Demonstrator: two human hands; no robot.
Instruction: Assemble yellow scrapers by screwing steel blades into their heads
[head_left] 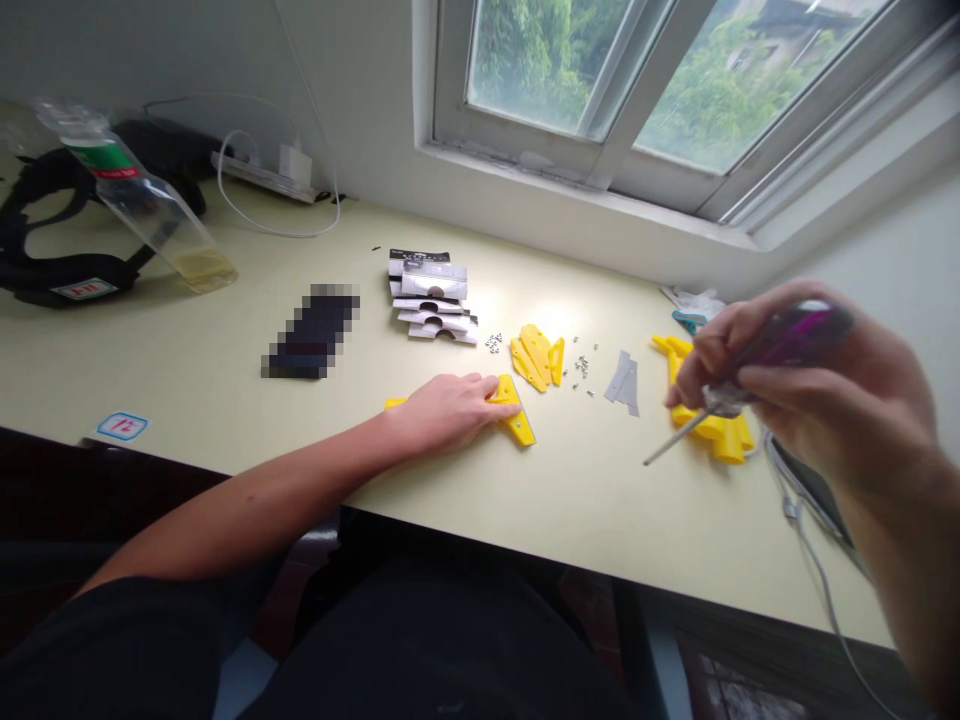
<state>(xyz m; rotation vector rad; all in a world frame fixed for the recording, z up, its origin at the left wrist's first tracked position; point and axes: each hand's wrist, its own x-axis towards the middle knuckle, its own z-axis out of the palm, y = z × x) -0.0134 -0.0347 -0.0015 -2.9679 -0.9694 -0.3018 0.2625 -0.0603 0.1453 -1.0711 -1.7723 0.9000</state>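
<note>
My left hand (454, 412) is wrapped over a yellow scraper (516, 412), holding it against the table. The scraper's wide head with a grey blade edge and a screw sticks out to the right of the fingers, and its handle end shows at the left. Raised at the right, my right hand (840, 400) grips a screwdriver (795, 338) with a purple and clear handle, its metal shaft pointing down and left, clear of the scraper. Yellow plates (535, 357), loose screws (582, 366), small nuts (493, 344) and grey blades (623, 382) lie behind and between the hands.
Yellow handle parts (724, 436) lie beside the right hand, near a grey cable (806, 545). Stacked cardboard sleeves (433, 295) and a pixelated dark object (313, 335) are at the back left. Farther left are a tilted bottle (154, 205) and black headgear (64, 280).
</note>
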